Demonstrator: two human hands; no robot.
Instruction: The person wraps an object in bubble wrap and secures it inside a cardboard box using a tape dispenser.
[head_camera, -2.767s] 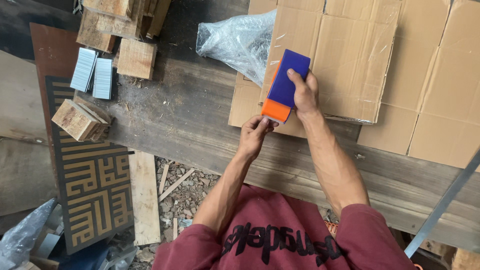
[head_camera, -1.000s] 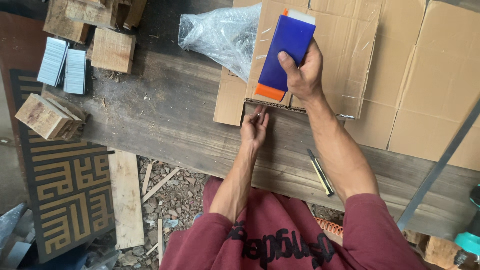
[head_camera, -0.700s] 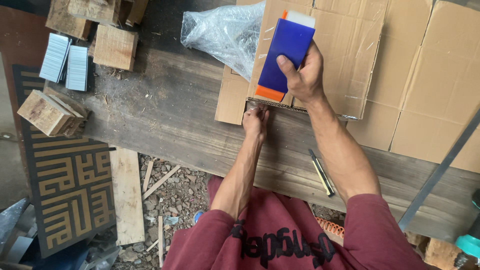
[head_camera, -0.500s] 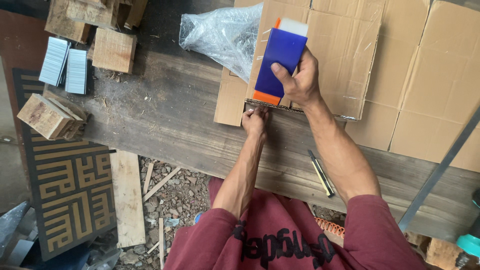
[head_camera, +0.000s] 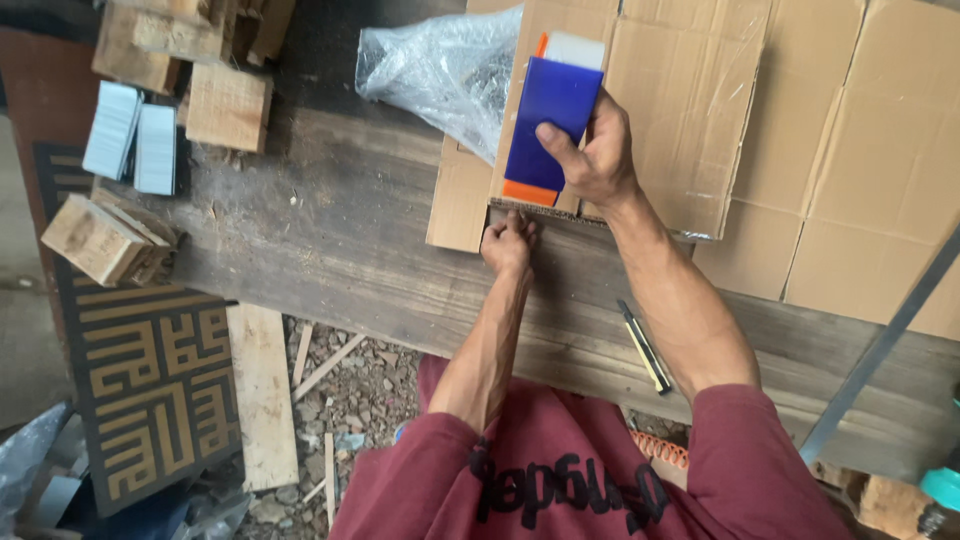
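Blue block (head_camera: 548, 120) lower now, orange-edged, in right hand (head_camera: 598, 160).

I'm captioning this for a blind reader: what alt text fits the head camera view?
Seen from above, a person's right hand presses a blue and orange block onto flattened cardboard on a worn wooden bench, while the left hand grips the cardboard's near edge. A utility knife lies by the right forearm; wood blocks sit at left.

Left hand's (head_camera: 508, 243) fingertips (curled under) hidden
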